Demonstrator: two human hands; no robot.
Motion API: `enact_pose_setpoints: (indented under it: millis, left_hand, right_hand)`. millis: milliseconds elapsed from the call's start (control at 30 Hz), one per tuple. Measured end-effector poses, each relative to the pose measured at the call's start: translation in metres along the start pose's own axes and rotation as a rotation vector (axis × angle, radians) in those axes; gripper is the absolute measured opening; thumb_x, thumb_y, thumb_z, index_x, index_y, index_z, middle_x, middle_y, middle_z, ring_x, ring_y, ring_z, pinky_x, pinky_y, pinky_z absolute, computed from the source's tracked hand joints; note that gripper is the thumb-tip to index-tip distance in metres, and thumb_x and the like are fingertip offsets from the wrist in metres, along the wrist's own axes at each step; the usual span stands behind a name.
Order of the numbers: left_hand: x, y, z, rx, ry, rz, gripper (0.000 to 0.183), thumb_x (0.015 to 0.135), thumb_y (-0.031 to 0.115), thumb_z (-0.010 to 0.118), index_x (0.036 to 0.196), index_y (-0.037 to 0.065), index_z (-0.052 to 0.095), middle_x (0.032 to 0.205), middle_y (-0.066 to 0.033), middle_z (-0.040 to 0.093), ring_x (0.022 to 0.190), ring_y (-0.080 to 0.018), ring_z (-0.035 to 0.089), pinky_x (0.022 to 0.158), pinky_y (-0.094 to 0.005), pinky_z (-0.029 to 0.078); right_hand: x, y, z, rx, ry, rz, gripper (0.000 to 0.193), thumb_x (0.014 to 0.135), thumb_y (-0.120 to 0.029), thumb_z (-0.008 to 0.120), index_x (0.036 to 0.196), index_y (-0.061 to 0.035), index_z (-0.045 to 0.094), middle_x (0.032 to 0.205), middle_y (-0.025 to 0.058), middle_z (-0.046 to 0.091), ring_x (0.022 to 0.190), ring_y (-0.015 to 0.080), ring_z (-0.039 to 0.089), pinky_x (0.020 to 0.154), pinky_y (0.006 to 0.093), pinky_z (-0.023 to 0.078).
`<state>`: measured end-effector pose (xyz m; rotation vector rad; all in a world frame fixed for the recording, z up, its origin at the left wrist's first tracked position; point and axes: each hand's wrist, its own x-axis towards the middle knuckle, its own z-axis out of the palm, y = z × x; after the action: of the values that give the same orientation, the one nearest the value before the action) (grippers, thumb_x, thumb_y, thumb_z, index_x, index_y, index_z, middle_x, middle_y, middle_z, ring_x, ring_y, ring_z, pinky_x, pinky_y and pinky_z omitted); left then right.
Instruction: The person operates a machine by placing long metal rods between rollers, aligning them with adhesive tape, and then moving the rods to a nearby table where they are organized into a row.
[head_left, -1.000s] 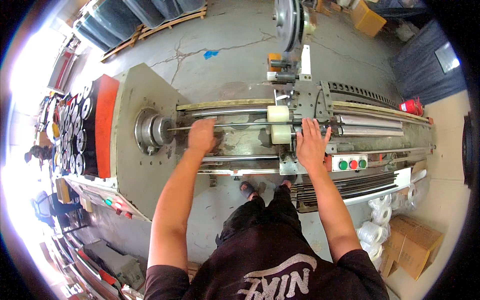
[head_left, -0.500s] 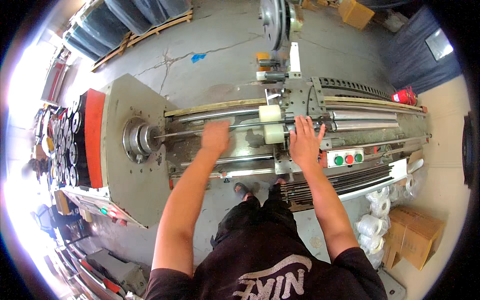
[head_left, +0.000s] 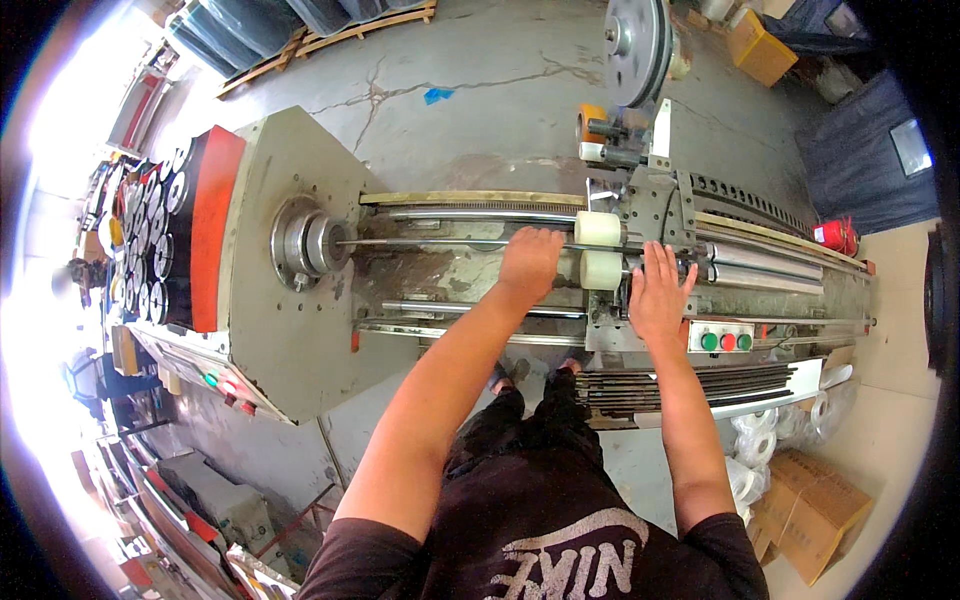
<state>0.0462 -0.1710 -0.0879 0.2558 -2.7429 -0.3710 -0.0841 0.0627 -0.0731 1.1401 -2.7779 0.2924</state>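
A long thin metal rod (head_left: 430,242) runs from the round chuck (head_left: 322,245) at the left across the machine to the carriage (head_left: 652,208). My left hand (head_left: 530,265) is closed round the rod, just left of two cream rollers (head_left: 601,270). On the carriage, right of the rollers, my right hand (head_left: 658,296) lies with fingers stretched out and thumb apart, over or beside the rod's line. Whether its palm touches the rod is hidden.
A control box (head_left: 721,338) with green and red buttons sits right of my right hand. Several dark rods (head_left: 700,388) lie on a ledge before the machine. A large pulley wheel (head_left: 635,50) stands behind the carriage. Cardboard box (head_left: 812,510) and wrapped rolls are at the lower right.
My left hand has slid right along the rod, from mid-span to close beside the rollers. My right hand stays by the carriage, fingers still outstretched. The whole view has shifted slightly.
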Motion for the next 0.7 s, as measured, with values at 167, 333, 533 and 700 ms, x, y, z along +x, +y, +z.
enact_pose_setpoints:
  millis: [167,333,533,700]
  left_hand:
    - [-0.015,-0.026,-0.022,0.096,-0.192,-0.209,0.019,0.081,0.005,0.067,0.1,0.008,0.065,0.097,-0.0117,0.071,0.099,-0.0336,0.069,0.093,-0.0457,0.053]
    - [-0.043,-0.079,-0.052,0.149,-0.275,-0.298,0.029,0.081,0.005,0.068,0.109,0.009,0.069,0.108,-0.0157,0.074,0.107,-0.0372,0.069,0.095,-0.0486,0.053]
    - [-0.079,-0.133,-0.082,0.228,-0.272,-0.333,0.043,0.076,0.015,0.081,0.117,0.012,0.07,0.11,-0.0142,0.073,0.107,-0.0377,0.067,0.097,-0.0491,0.052]
    - [-0.074,-0.136,-0.088,0.286,-0.392,-0.467,0.047,0.075,0.019,0.085,0.119,0.013,0.072,0.112,-0.0141,0.075,0.108,-0.0369,0.068,0.097,-0.0491,0.053]
  right_hand:
    - [0.001,0.006,-0.003,0.003,0.008,-0.024,0.052,0.106,-0.027,0.048,0.154,-0.0066,0.048,0.158,0.0127,0.051,0.153,0.0311,0.038,0.126,0.0659,0.006]
    - [0.001,0.009,-0.002,-0.008,0.01,-0.001,0.052,0.107,-0.03,0.046,0.154,-0.0072,0.049,0.157,0.0115,0.052,0.153,0.0298,0.039,0.127,0.0641,0.007]
    - [0.0,0.007,0.001,0.005,0.038,0.04,0.05,0.107,-0.03,0.047,0.151,-0.007,0.052,0.157,0.0104,0.053,0.152,0.0294,0.04,0.126,0.0675,0.008]
    - [0.001,0.008,-0.001,0.05,0.079,0.018,0.05,0.105,-0.028,0.05,0.151,-0.0065,0.052,0.155,0.0111,0.054,0.151,0.0314,0.04,0.123,0.0713,0.006]
